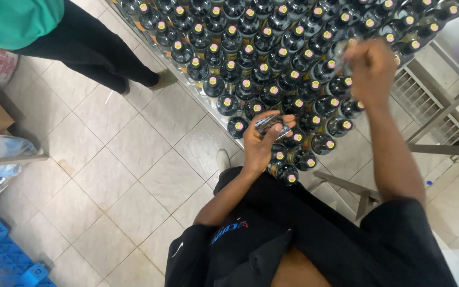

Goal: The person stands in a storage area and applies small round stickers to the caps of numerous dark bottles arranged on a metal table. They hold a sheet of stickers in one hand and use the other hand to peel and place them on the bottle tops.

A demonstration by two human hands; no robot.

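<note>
1. My left hand [261,143] is curled around a small stack of flat, dark, shiny pieces [270,124], thumb pressed over the top. They look like sleeves or seals of some kind, though they are too small for me to tell.
2. My right hand [370,69] is raised over the dark bottles [272,69], fingers bunched together as if pinching something small. It is blurred, so I cannot tell what sits between the fingertips, if anything.
3. The bottles stand upright and packed tight, row on row, on a metal-framed table [442,106] in front of me. Each has a cap with a pale yellow or pink top.
4. The stack in my left hand hovers just over the bottles nearest me, at the front corner of the block.
5. As for progress, I judge the work to be somewhere in the middle: I hold a supply of pieces, and my right hand is working at a bottle further in. I cannot make out which bottles have been treated, since all the caps look alike from here.
6. Another person in a green top and dark trousers [96,48] stands on the tiled floor [134,175] to my left, well apart from my hands.
7. A blue plastic pallet [1,255] lies at the lower left corner.
</note>
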